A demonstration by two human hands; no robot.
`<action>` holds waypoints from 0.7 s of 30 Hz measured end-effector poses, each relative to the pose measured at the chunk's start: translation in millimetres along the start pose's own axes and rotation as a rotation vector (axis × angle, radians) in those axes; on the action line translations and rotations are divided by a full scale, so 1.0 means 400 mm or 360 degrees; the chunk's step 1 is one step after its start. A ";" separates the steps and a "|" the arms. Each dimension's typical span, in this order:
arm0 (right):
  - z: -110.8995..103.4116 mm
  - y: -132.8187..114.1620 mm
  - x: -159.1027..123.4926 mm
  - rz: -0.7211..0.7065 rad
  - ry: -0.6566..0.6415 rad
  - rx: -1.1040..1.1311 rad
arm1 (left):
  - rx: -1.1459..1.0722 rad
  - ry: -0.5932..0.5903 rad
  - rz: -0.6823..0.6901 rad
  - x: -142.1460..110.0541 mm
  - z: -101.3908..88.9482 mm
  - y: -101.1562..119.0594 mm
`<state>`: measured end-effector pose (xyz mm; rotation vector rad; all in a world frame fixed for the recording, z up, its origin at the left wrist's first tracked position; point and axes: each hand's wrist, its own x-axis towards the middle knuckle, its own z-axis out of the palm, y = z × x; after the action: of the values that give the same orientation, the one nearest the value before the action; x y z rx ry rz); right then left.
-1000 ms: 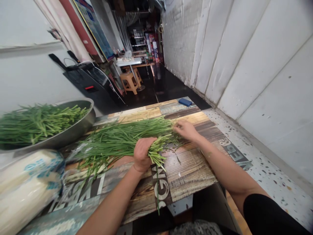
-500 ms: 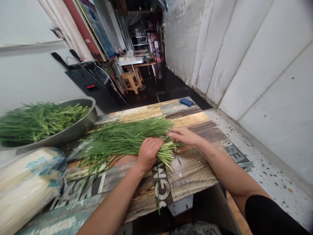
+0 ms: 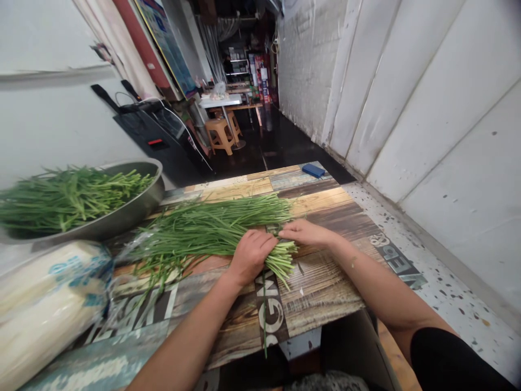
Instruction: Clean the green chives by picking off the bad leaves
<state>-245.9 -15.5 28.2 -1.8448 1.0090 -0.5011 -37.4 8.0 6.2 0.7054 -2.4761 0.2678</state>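
Observation:
A bunch of garlic chives [image 3: 203, 228] lies across the patterned table, its pale cut ends pointing right. My left hand [image 3: 253, 255] is wrapped over the stalks close to those ends. Just beyond it, my right hand [image 3: 303, 232] has its fingers drawn together, the tips touching the stalks beside my left fingertips; what they pinch, if anything, is hidden. One loose chive stalk [image 3: 264, 320] hangs down over the table's near edge. More stalks of the same bunch spread out behind both hands.
At the left stands a large metal bowl [image 3: 159, 182] heaped with chives. In front of it lies a plastic-wrapped white package [image 3: 52, 304]. A small blue box [image 3: 313, 170] sits at the table's far right corner. The wooden-patterned table [image 3: 325, 277] ends near my lap.
My right hand has come slightly lower and closer to my left fingertips. The left hand keeps its grip on the chives. The whole view has shifted a little.

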 end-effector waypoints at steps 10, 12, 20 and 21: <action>-0.049 0.016 -0.016 0.0141 0.0054 0.0279 | -0.0075 0.0165 -0.0017 -0.006 -0.002 0.003; -0.062 0.023 -0.017 0.0184 0.0276 0.0156 | -0.0076 0.0179 -0.0024 -0.008 0.000 0.004; -0.083 0.026 -0.017 0.0063 0.0617 0.0255 | -0.0083 0.0171 -0.0045 -0.007 -0.008 0.006; -0.072 0.020 -0.016 0.0038 0.0514 0.0284 | -0.0086 0.0169 -0.0048 -0.007 -0.007 0.006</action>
<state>-273.0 -27.7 35.3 -1.6225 1.1568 -0.8667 -35.5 12.3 6.8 0.6874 -2.3614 0.2203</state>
